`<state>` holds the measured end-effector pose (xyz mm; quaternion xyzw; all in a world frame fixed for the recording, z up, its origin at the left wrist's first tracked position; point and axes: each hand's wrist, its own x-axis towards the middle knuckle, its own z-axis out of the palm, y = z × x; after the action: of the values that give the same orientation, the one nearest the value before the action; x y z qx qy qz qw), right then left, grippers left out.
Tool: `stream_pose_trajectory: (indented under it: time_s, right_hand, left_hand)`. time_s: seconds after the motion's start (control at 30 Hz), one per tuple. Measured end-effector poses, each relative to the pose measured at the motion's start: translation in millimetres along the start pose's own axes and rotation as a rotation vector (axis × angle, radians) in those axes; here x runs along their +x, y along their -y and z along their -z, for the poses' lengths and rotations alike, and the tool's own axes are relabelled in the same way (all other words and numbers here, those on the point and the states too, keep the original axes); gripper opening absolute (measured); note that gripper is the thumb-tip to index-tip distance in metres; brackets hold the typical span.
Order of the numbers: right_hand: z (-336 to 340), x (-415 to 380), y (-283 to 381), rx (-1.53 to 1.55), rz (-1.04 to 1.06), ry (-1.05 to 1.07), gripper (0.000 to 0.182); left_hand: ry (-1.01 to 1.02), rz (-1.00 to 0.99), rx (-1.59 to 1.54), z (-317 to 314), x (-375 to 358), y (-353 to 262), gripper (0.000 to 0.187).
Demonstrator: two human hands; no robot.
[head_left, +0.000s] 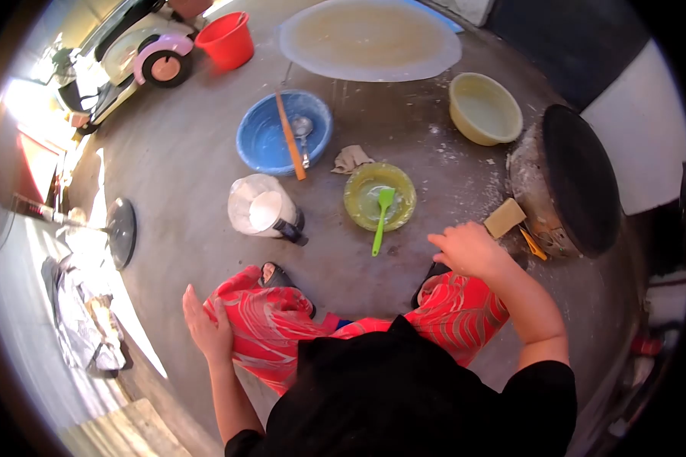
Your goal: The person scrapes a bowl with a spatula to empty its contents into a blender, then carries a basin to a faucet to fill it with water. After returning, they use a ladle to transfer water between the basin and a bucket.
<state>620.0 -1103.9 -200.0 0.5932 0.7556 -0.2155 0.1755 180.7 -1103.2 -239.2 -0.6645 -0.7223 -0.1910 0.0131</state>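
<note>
A shallow olive-green plastic bowl sits on the grey concrete floor at 12 o'clock from a seated person in red patterned trousers, a bright green spatula lying in it with its handle over the 6 o'clock rim. Clock positions that follow are taken from the bowl. The bare right hand hovers at 4 o'clock, near the bowl but apart from it, index finger outstretched and the other fingers bent; whether they hold anything cannot be told. At 8 o'clock, the bare left hand is raised beside the left knee, its fingers straight and close together, thumb apart, nothing in its grasp. A white-lined container with a black handle stands at 9 o'clock, and a round blue plastic basin at 10 carries a long orange-brown wooden stick across its rim and a metal ladle inside. A crumpled beige cloth lies just beyond the bowl at 11. A pale yellow plastic basin rests at 2, while a tan rectangular block leans near a large black-topped round drum at 3.
</note>
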Motion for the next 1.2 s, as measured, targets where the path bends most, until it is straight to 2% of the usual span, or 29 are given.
stream_pose_trajectory:
  time_s: [0.07,0.13,0.23,0.3,0.37,0.5,0.7,0.77,0.83,0.9,0.97,1.0,1.07,1.1,1.17,1.2]
  right_hand:
    - [-13,-1,2,-0.048,0.039,0.010,0.037]
    - [-24,-4,2,0.140,0.175,-0.013,0.040]
    - [-30,-4,2,0.103,0.220,-0.016,0.037]
    - [-30,0,2,0.102,0.224,-0.045,0.037]
    - [-29,4,3,0.040,0.114,-0.038,0.037]
    - [-36,8,-1,-0.008,0.117,0.005,0.037]
    - [-28,9,-15,0.122,0.116,-0.034,0.036]
    - [-22,11,-33,0.307,0.226,-0.166,0.032]
    - [-14,19,-58,0.406,0.123,-0.102,0.030]
    - [-41,44,-104,0.506,0.187,-0.297,0.028]
    - [-57,71,-146,0.907,-0.156,-0.139,0.028]
    - [-64,84,-166,0.912,-0.169,-0.150,0.028]
    - [-77,106,-204,1.445,-0.450,-0.296,0.027]
    - [-80,115,-222,1.449,-0.454,-0.303,0.027]
    - [-88,133,-257,1.946,-0.575,-0.494,0.023]
    - [-91,144,-274,2.044,-0.619,-0.540,0.020]
  left_hand:
    - [-0.001,0.046,-0.072,0,5,-7,0.053]
    - [-0.011,0.057,-0.060,0,7,-11,0.052]
    - [-0.017,0.065,-0.052,-1,8,-17,0.051]
    - [-0.028,0.069,-0.045,0,10,-19,0.051]
    - [-0.036,0.057,-0.062,-1,12,-21,0.050]
    - [-0.034,0.066,-0.035,-1,13,-22,0.051]
    - [0.004,0.042,-0.096,-4,13,-22,0.051]
    - [0.005,0.049,-0.063,-3,12,-23,0.051]
    - [0.012,0.022,-0.075,-5,12,-23,0.051]
    - [0.011,0.005,-0.074,-7,11,-22,0.052]
    - [-0.002,0.066,-0.110,-10,12,-22,0.053]
    - [0.000,0.051,-0.117,-9,13,-26,0.053]
    - [0.025,0.115,-0.153,-9,16,-35,0.053]
    - [0.026,0.106,-0.156,-9,18,-38,0.053]
    - [0.042,0.125,-0.114,-10,21,-45,0.051]
    - [0.043,0.121,-0.111,-10,24,-48,0.051]
